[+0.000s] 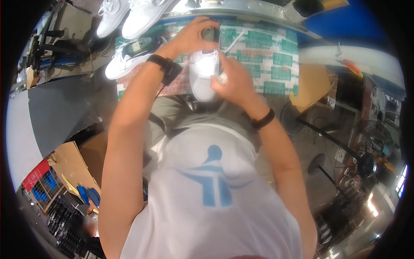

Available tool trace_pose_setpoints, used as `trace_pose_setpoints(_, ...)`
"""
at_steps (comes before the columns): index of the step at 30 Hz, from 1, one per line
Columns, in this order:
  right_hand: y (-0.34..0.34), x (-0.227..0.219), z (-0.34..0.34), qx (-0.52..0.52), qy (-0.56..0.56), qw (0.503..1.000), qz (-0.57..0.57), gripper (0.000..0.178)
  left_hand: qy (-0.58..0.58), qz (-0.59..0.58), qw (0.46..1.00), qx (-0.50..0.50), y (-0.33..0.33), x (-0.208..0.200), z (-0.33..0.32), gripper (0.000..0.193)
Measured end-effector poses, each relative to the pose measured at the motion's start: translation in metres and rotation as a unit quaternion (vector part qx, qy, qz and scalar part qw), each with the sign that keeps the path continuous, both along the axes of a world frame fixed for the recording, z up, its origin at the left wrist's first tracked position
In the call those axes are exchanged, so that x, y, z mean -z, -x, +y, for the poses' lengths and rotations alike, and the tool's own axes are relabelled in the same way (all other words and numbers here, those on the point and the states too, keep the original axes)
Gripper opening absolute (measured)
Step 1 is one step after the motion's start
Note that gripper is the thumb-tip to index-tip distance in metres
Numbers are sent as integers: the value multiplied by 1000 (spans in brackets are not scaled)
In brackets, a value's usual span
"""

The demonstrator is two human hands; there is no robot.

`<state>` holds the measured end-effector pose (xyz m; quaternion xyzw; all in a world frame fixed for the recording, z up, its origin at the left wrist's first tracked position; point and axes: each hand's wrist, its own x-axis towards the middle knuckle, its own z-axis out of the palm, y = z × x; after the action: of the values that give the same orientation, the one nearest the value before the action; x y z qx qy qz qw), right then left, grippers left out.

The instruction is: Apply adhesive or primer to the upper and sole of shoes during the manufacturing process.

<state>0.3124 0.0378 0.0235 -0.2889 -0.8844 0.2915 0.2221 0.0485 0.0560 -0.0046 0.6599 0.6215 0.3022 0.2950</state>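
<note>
A white lace-up sneaker (202,80) with a dark green lining lies on the covered table in front of me, its toe toward my body. My left hand (192,36) is closed round its heel end, fingers and thumb on either side of the opening. My right hand (237,82) is at the shoe's right side, its index finger along the laces and its thumb near the toe. Between that thumb and fingers sits a small whitish lump (222,78), too small to name. To the left, another white sneaker (123,60) with a green insole rests at the table's edge.
Green-and-white printed sheeting (258,60) covers the table. More white sneakers (140,19) stand at the far left, beside a metal rail (254,9). Cardboard (312,88) is right of the table, and a cardboard box (77,166) lies lower left. A black pole stand (332,140) stands at right.
</note>
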Motion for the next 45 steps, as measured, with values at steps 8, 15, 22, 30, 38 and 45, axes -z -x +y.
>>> trace_pose_setpoints(8, -74, -82, -28, -37, 2, 981, -188, 78, -41, -49, 998, 7, 15, 9, -2, 69)
trace_pose_setpoints(15, -68, -30, -28, 20, 107, 991, -81, 74, -17, -35, 999, -3, 2, 12, -1, 73)
trace_pose_setpoints(22, -15, 4, -16, 28, 127, 991, 27, 75, -4, -45, 998, -34, -7, 9, -2, 76)
trace_pose_setpoints(30, -27, -32, -62, 14, -41, 998, -41, 81, -29, 9, 999, -40, -6, 12, -2, 75)
trace_pose_setpoints(38, 25, 4, -34, -32, -56, 998, -9, 82, -24, 0, 999, -47, -9, 13, -5, 76)
trace_pose_setpoints(45, 48, -7, -52, 16, 108, 992, 64, 71, -63, 17, 997, -44, -9, 18, 2, 73)
